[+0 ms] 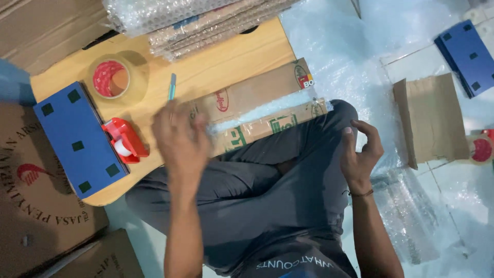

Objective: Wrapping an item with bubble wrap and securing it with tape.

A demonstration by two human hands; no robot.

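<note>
Left hand [181, 136] presses flat cardboard strip [267, 126] wrapped in bubble film.

Flat cardboard-wrapped parcel [262, 110] across lap

We see our left hand [180, 136] spread flat, palm down, forearm extended; our right hand [362, 150] hovers with fingers loosely curled, wrist bent.

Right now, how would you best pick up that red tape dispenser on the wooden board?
Probably by the red tape dispenser's curved red body, coming from above and its right, open side. The blue panel sits tight against its left, and the left hand is already close.
</note>
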